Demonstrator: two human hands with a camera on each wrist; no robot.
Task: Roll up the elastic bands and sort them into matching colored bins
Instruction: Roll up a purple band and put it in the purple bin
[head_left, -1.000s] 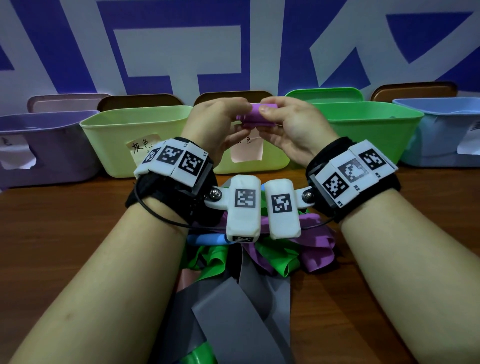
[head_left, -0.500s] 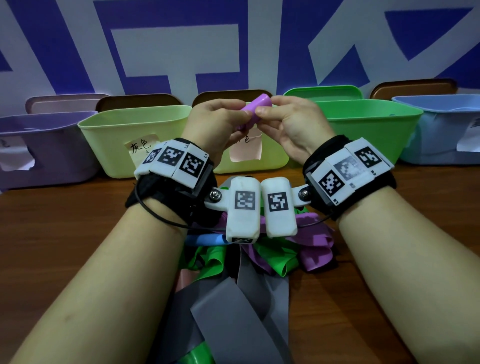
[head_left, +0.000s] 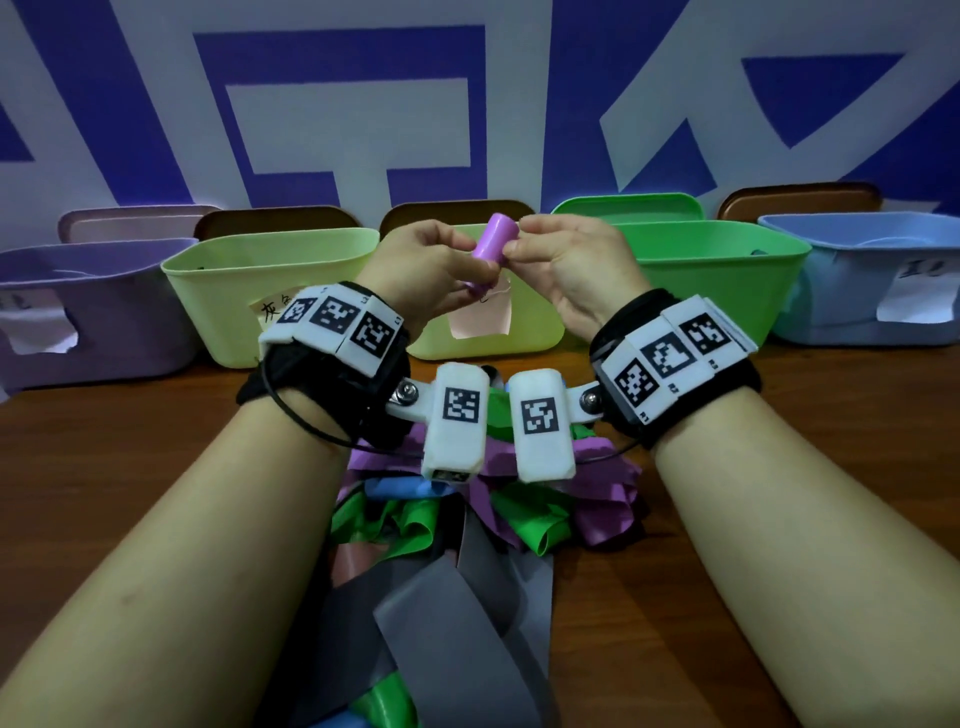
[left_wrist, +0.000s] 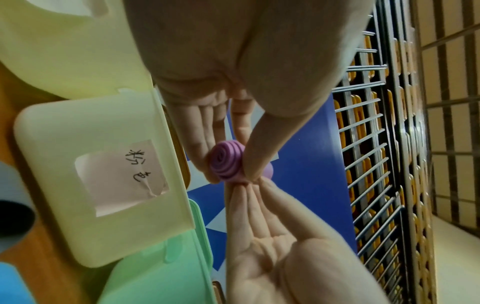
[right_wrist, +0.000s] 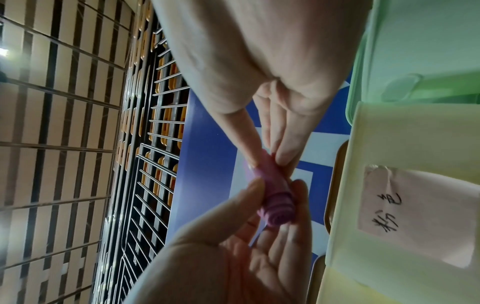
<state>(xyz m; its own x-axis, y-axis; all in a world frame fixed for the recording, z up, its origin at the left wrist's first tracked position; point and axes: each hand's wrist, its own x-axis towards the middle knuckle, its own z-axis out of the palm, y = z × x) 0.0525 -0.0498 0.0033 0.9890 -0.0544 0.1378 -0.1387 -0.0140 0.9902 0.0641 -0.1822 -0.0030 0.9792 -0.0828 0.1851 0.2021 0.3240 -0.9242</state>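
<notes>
Both hands hold a tightly rolled purple elastic band (head_left: 493, 242) in the air, tilted with its upper end toward the right hand. My left hand (head_left: 470, 275) pinches its lower end between thumb and fingers. My right hand (head_left: 514, 243) pinches the upper end. The left wrist view shows the spiral end of the purple roll (left_wrist: 227, 162) between thumb and fingers. In the right wrist view the purple roll (right_wrist: 275, 195) runs between both hands. It hovers in front of the yellow-green bin with a pink label (head_left: 530, 338). The purple bin (head_left: 93, 291) stands at the far left.
A row of bins lines the back of the wooden table (head_left: 130, 441): another yellow-green bin (head_left: 234, 270), a green bin (head_left: 727, 265), a blue bin (head_left: 857, 260). A pile of loose grey, green, purple and blue bands (head_left: 457, 545) lies between my forearms.
The purple roll has tipped from lying level between the hands to standing steeply, its right end raised. Both hands stayed in place, still gripping it.
</notes>
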